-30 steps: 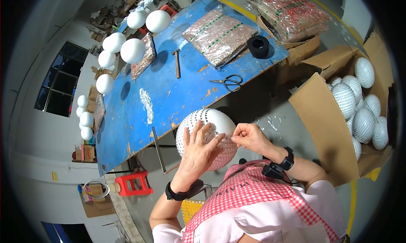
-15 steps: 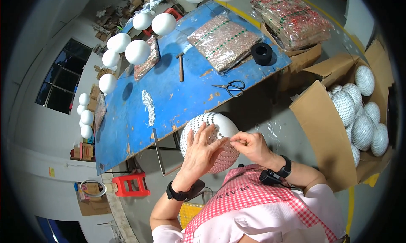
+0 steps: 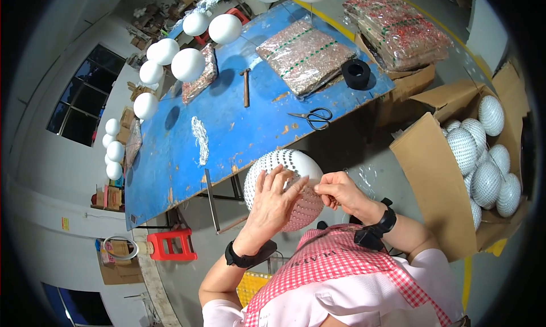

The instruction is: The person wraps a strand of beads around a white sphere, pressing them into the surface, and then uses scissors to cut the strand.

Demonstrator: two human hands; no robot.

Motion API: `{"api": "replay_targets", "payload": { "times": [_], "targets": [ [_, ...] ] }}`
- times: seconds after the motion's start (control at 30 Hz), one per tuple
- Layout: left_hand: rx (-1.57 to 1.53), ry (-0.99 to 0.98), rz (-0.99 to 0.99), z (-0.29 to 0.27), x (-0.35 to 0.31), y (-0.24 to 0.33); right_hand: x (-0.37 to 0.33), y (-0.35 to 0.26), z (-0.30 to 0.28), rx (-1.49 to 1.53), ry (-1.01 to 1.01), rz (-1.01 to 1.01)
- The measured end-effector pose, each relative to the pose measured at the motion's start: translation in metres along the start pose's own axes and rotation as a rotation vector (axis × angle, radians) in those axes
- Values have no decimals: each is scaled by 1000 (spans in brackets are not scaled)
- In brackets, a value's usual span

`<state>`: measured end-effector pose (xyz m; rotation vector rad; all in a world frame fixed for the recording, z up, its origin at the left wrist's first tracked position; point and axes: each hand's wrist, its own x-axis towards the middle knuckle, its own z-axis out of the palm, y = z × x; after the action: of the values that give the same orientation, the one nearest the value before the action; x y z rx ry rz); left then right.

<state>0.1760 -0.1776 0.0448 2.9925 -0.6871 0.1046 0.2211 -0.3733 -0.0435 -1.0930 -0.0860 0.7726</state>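
Ball under spread left hand; right hand pinched near bare patch, cannot tell on what. Best to brace lightly, laying studs in even rows.

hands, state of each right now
Left hand: open, fingers spread on the dotted ball.
Right hand: pinched closed; anything held is too small to tell.

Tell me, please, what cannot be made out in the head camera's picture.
In the head view:
Studded ball: patch beneath the left hand, covered by it.
Right hand: anything pinched there, too small to tell.
Cardboard box: its bottom, hidden by patterned balls.
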Motion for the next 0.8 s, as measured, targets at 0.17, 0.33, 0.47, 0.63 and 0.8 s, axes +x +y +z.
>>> {"api": "replay_targets", "payload": {
  "times": [0.17,0.33,0.47,0.63,0.8],
  "targets": [
    [-39,-32,-28,-6,3,6,-1,10,-6,-2,25,-6],
    [15,-58,17,-1,2,2,-6,14,1,-168,113,-244],
    [-37,-24,18,-1,2,5,-11,12,12,-906,373,-909],
    [-40,-22,15,0,-1,6,-14,8,15,-889,348,-737],
    [-29,-12,-23,3,-4,7,-4,9,4,-54,79,-131]
  ]
}}
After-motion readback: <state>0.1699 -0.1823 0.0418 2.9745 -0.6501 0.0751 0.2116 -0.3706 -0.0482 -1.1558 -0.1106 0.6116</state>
